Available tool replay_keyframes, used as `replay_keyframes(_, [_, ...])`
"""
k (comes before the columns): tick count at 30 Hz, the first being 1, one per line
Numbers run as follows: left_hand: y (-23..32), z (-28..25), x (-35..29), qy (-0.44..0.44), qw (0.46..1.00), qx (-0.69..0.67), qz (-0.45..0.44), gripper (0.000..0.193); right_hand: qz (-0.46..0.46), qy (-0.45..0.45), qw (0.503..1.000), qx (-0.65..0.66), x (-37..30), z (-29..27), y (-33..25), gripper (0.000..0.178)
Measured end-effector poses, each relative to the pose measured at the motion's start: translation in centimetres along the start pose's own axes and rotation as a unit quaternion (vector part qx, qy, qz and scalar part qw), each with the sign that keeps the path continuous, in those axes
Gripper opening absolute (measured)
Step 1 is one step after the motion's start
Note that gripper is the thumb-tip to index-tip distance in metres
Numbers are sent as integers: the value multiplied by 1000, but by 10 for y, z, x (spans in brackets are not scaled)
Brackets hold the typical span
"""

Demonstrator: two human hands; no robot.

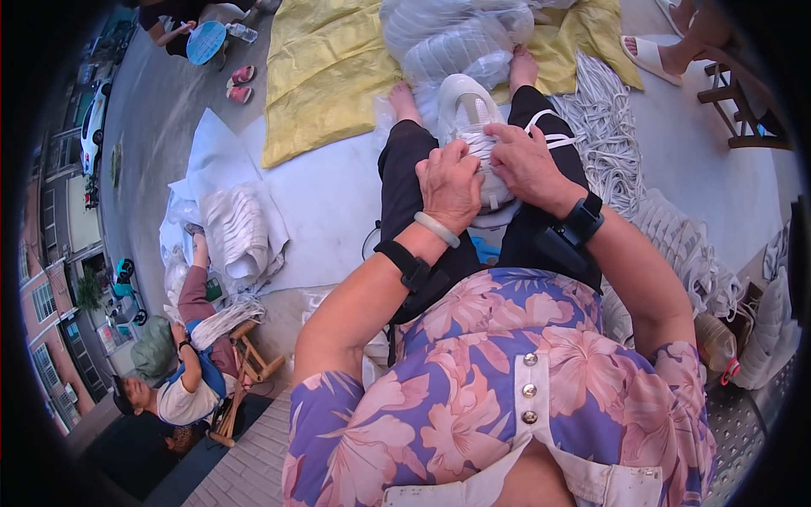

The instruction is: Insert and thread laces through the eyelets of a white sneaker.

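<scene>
A white sneaker [465,100] with grey parts rests between my knees, its toe pointing away from me. My left hand [449,182] is closed at the left side of its lacing, fingers bent against the shoe. From the right, my right hand [530,165] pinches at the lacing, with thumb and fingertips close together; the exact grip is partly hidden. A white shoelace [551,133] loops out beside the right hand, over my dark trouser leg. Rows of lace cross the shoe's tongue between both hands.
A heap of loose white laces [604,127] lies right of my leg, with stacked white shoes [667,237] nearer. Plastic-wrapped shoes [456,42] sit ahead on yellow sheeting [321,84]. At left are another shoe stack [235,228] and a seated person [182,397]. A wooden stool [739,110] stands far right.
</scene>
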State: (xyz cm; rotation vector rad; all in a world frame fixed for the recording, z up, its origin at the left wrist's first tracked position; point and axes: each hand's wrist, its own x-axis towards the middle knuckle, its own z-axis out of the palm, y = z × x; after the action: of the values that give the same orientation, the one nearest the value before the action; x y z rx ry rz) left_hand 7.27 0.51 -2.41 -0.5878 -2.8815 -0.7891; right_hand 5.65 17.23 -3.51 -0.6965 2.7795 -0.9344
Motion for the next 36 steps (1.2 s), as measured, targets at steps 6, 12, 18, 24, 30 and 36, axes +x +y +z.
replay_keyframes(6, [-5, 6, 1, 31, 999, 6, 15, 10, -7, 24, 997, -70, 4, 10, -7, 12])
replay_keyframes(12, [-2, 7, 4, 18, 1000, 20, 5, 10, -19, -38, 996, -72, 5, -13, -9, 15])
replay_keyframes(18, [1, -2, 4, -34, 998, -12, -52, 8, -12, -103, 992, -74, 4, -32, -6, 16])
replay_keyframes(24, [-29, -55, -11, 23, 997, -9, -71, 10, -51, 122, 986, -103, -7, -41, 13, 17])
replay_keyframes(30, [-152, -123, -81, -28, 942, 216, -256, 9, 30, 272, 961, -34, -8, -47, 38, 8])
replay_keyframes(36, [-79, -89, -40, -74, 982, 171, -38, 28, 124, 255, 922, 264, 2, -27, 26, 11])
